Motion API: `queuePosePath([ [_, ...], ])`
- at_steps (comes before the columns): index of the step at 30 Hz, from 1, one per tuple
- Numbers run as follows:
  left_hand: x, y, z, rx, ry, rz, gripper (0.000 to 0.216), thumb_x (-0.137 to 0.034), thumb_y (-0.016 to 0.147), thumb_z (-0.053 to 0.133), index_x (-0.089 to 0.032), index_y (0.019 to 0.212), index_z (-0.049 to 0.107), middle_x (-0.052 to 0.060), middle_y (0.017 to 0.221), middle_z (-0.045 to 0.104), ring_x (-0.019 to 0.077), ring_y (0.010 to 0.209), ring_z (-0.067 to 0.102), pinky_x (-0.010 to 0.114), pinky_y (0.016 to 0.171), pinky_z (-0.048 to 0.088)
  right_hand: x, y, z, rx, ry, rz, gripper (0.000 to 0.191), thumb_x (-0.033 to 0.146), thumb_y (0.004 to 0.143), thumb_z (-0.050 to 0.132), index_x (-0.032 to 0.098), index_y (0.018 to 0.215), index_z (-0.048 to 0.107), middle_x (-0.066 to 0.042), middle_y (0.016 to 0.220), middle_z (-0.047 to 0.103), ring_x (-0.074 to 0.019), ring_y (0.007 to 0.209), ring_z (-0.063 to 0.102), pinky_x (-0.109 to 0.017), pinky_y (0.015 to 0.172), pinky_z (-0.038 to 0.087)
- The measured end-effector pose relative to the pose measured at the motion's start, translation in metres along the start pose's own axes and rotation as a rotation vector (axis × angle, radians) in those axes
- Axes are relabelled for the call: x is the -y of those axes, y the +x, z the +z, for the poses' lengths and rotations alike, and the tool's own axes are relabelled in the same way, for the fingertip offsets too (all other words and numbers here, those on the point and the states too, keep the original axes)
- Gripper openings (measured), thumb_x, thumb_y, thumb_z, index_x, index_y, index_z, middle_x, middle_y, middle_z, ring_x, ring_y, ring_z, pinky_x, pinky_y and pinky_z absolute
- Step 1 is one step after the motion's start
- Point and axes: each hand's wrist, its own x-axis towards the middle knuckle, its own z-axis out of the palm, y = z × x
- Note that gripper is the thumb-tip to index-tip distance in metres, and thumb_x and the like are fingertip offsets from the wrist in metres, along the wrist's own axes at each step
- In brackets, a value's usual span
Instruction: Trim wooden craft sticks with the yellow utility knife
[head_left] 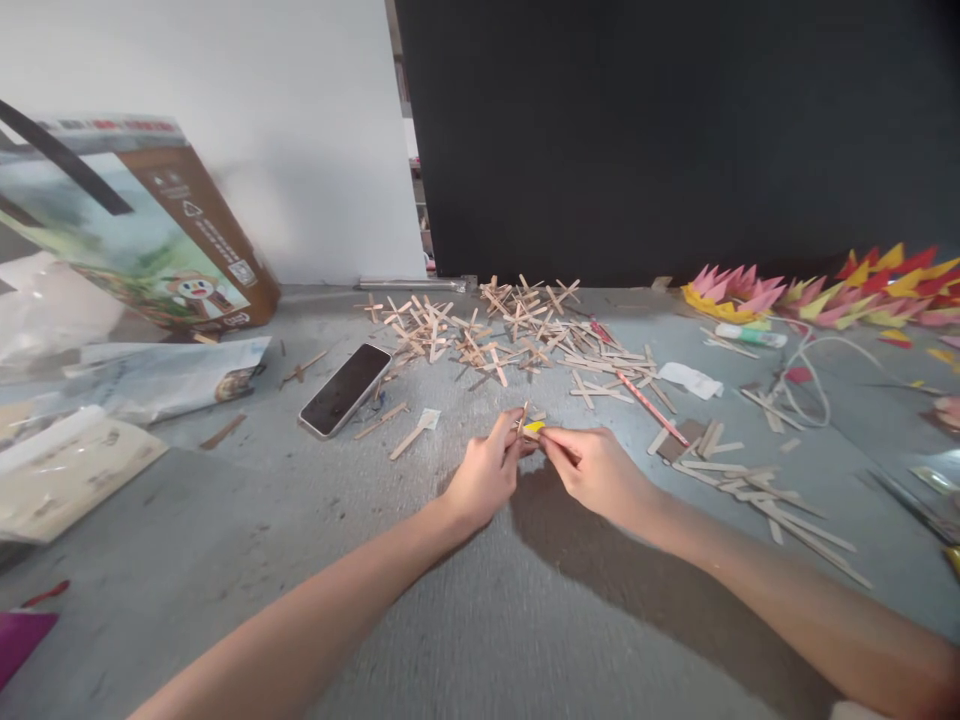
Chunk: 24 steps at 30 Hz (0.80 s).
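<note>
Bare forearms (pixel 322 620) reach over the counter (pixel 450 640) to where our left hand (pixel 484 468) pinches a small wooden piece (pixel 524 411) and our right hand (pixel 596 465) pinches a yellow piece (pixel 534 428) just beside it. We seem to be fitting them together, which calls for steadiness. Crossed sticks (pixel 427 330) beyond, a phone (pixel 345 390) leftward and a red pencil (pixel 651 407) rightward hem us in.

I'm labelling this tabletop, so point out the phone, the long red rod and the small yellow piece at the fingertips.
Phone (pixel 346 390): head view, middle of its dark screen.
Long red rod (pixel 651 408): head view, middle of its length.
Small yellow piece (pixel 534 427): head view, its exposed yellow surface.
</note>
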Motion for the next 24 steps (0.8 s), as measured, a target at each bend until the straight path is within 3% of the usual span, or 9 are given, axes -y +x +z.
queuePosePath([
  [4, -0.002, 0.000, 0.001, -0.012, -0.031, -0.002, 0.033, -0.025, 0.105, 0.047, -0.022, 0.138, 0.049, 0.009, 0.110, 0.081, 0.0208, 0.105, 0.079, 0.034, 0.096, 0.062, 0.001, 0.001, 0.000, 0.007, -0.014, -0.029, 0.039, 0.031, 0.107, 0.044, 0.023, 0.071, 0.057, 0.002, 0.057, 0.050, -0.0136, 0.050, 0.042, -0.029, 0.054, 0.029],
  [11, -0.005, -0.002, 0.001, -0.024, -0.044, 0.007, 0.036, -0.023, 0.104, 0.047, -0.020, 0.140, 0.048, 0.007, 0.106, 0.082, 0.0200, 0.100, 0.080, 0.034, 0.093, 0.064, 0.003, -0.011, 0.021, -0.157, 0.042, -0.002, 0.033, 0.028, 0.107, 0.044, 0.020, 0.083, 0.066, -0.002, 0.065, 0.063, -0.0130, 0.051, 0.047, -0.028, 0.055, 0.035],
  [16, -0.003, -0.004, 0.001, 0.005, 0.017, 0.035, 0.038, -0.020, 0.104, 0.047, -0.021, 0.141, 0.048, 0.007, 0.107, 0.082, 0.0194, 0.105, 0.079, 0.030, 0.092, 0.063, 0.007, -0.003, -0.002, -0.007, -0.037, -0.038, 0.035, 0.021, 0.103, 0.048, 0.021, 0.069, 0.057, 0.003, 0.054, 0.052, -0.0116, 0.047, 0.041, -0.027, 0.052, 0.028],
  [19, -0.005, -0.004, 0.001, 0.003, 0.049, 0.032, 0.036, -0.019, 0.103, 0.048, -0.021, 0.139, 0.048, 0.008, 0.103, 0.083, 0.0201, 0.103, 0.079, 0.030, 0.090, 0.063, 0.008, 0.000, -0.007, 0.029, -0.046, -0.057, 0.034, 0.017, 0.102, 0.048, 0.021, 0.069, 0.055, 0.002, 0.056, 0.055, -0.0116, 0.048, 0.045, -0.027, 0.053, 0.028],
  [24, -0.007, -0.004, 0.001, -0.030, 0.039, 0.036, 0.035, -0.018, 0.103, 0.047, -0.020, 0.138, 0.047, 0.007, 0.101, 0.083, 0.0199, 0.099, 0.080, 0.032, 0.089, 0.064, 0.002, -0.008, 0.019, -0.144, 0.051, -0.081, 0.025, 0.017, 0.104, 0.046, 0.021, 0.087, 0.064, -0.004, 0.075, 0.072, -0.0151, 0.059, 0.062, -0.026, 0.060, 0.040],
])
